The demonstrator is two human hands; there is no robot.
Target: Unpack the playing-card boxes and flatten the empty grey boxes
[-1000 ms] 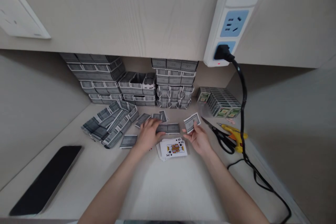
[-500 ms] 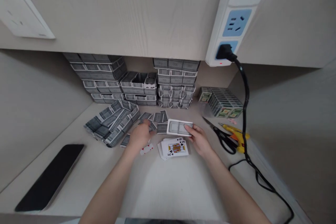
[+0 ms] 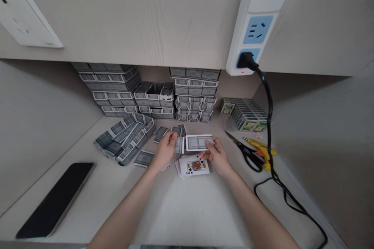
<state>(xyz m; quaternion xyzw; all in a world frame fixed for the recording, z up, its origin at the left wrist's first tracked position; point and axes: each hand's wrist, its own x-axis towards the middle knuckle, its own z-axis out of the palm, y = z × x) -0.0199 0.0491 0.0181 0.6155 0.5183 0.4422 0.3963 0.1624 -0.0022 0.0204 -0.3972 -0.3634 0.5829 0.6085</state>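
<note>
My right hand (image 3: 215, 155) grips a white-edged playing card piece (image 3: 195, 142) with a grey patterned back, thumb on top. Close to its left end, my left hand (image 3: 167, 148) pinches a smaller folded card (image 3: 179, 145), also grey-backed. Whether the two pieces touch, I cannot tell. Beneath them lies a face-up card stack (image 3: 194, 166) with a king of spades on top. Several loose folded cards (image 3: 144, 158) are spread around my left hand. A tray-like box made of woven cards (image 3: 128, 134) rests to the left.
Stacked card boxes (image 3: 195, 85) stand along the back wall. Black scissors (image 3: 249, 155) and a yellow-handled glue gun (image 3: 266, 151) lie at the right, near a black cable (image 3: 269, 113) hanging from a power strip (image 3: 258, 29). A black phone-like slab (image 3: 55, 198) lies front left.
My left hand has moved right from the loose cards and now holds a folded card beside the piece in my right hand. The camera view has shifted slightly.
</note>
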